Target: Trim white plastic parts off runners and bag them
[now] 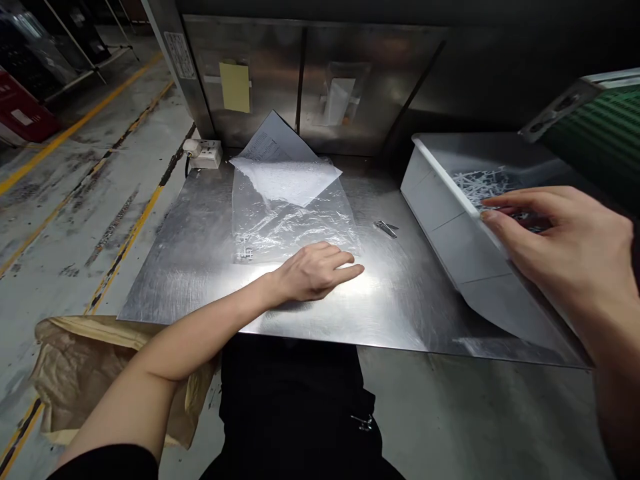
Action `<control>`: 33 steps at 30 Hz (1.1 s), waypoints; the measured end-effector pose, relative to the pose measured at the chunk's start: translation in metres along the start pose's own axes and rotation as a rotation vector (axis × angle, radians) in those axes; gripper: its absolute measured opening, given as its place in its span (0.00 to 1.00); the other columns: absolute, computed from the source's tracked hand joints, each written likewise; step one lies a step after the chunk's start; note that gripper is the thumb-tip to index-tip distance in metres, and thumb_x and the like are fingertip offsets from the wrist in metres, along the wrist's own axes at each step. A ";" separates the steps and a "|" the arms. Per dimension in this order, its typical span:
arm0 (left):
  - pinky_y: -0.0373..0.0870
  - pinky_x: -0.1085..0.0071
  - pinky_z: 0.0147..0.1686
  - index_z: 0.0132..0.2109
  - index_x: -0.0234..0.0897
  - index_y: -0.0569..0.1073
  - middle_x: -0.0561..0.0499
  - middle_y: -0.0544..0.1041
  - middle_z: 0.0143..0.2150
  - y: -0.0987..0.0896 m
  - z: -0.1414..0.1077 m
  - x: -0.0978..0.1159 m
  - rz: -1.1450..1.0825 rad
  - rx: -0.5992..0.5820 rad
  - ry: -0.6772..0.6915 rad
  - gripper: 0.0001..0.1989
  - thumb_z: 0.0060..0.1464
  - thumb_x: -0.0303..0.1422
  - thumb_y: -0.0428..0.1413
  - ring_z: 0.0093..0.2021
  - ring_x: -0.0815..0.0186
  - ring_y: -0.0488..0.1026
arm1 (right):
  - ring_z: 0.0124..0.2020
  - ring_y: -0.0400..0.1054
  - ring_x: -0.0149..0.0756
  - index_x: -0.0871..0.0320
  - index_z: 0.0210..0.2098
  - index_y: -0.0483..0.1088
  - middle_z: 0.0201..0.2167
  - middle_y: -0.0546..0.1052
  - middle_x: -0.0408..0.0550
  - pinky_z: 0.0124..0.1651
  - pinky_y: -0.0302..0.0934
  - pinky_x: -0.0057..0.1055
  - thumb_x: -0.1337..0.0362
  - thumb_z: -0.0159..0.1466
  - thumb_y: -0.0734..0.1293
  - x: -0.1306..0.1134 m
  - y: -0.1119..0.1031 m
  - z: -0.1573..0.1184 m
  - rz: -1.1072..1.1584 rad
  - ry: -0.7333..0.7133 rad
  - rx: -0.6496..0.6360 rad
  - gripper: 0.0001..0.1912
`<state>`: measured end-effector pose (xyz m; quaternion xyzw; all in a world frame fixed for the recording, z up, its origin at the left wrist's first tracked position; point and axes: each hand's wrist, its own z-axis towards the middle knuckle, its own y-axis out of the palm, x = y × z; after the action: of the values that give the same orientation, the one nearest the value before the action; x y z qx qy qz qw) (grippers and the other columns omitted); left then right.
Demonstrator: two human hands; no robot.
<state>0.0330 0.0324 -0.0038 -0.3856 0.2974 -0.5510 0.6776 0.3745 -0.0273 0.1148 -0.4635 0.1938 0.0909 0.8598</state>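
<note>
My left hand rests low over the metal table, palm down, with its fingers curled. Its fingertips are partly hidden, and I cannot make out what they hold, if anything. Just beyond it lies a clear plastic bag with a few small white plastic pieces at its lower left corner. Over the rim of a grey bin reaches my right hand, thumb and forefinger a little apart, no piece visible between them. Inside the bin is a heap of small white plastic pieces.
Printed paper sheets lie at the back of the metal table. A nail clipper lies left of the bin. A power socket sits at the back left corner. A green crate overhangs the bin; a brown paper bag stands below left.
</note>
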 end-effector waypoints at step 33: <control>0.70 0.66 0.40 0.49 0.41 0.83 0.48 0.87 0.43 -0.082 -0.005 -0.070 0.187 -0.001 -0.665 0.12 0.74 0.32 0.54 0.43 0.58 0.82 | 0.33 0.75 0.38 0.51 0.46 0.82 0.32 0.82 0.44 0.40 0.76 0.38 0.60 0.57 0.81 -0.065 0.164 -0.007 1.268 0.496 -0.664 0.17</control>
<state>-0.0285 0.0923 0.0620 -0.5153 0.0948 -0.3306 0.7850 0.2589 0.0590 0.0137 -0.5046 0.5737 0.5146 0.3892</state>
